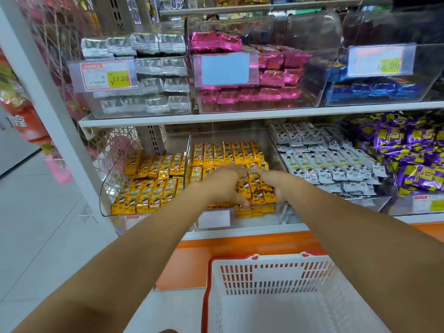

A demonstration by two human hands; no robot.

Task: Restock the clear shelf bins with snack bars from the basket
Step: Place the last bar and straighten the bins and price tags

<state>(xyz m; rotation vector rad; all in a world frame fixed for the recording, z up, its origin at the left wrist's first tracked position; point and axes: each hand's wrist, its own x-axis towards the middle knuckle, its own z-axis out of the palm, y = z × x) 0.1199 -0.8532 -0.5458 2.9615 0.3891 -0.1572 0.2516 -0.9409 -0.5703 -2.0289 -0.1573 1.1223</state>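
Item: yellow snack bars (228, 152), in rows inside the middle clear bin (216, 137) on the lower shelf

Left hand (223, 186): inside the bin, fingers (236, 168) straight and close together, laid flat over the bars, thumb low by the front wall

Right hand (272, 186): just beside it, fingers (260, 170) straight, angled toward the left hand

A small cluster of bars sits between the two palms, touching both; neither hand curls round one

Basket (264, 282): white, red rim, below the shelf

Neighbouring bins: more yellow bars left, white-wrapped bars (324, 162) right
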